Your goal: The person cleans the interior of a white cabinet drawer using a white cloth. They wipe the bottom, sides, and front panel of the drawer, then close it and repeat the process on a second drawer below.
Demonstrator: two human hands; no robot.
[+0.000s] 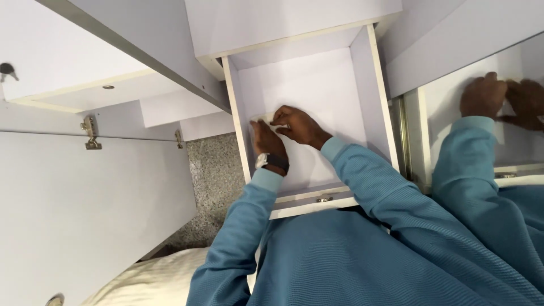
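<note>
Left hand: fingers flat, pressing a small pale paper slip.
Right hand: fingertips pinching the slip's edge.
Slip: on the drawer floor, near its left wall.
Handling: likely light, thin, floppy; best lifted at a corner.
Mirror: reflects hands.

White cabinets, speckled granite floor

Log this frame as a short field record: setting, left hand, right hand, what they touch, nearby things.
setting: open white drawer pulled out of a white cabinet
left hand: inside the drawer, watch on wrist, at a small pale piece
right hand: fingers on the same piece
grip: too small to tell
nearby: open cabinet door with hinge; mirror at right reflecting hands; speckled floor
</note>
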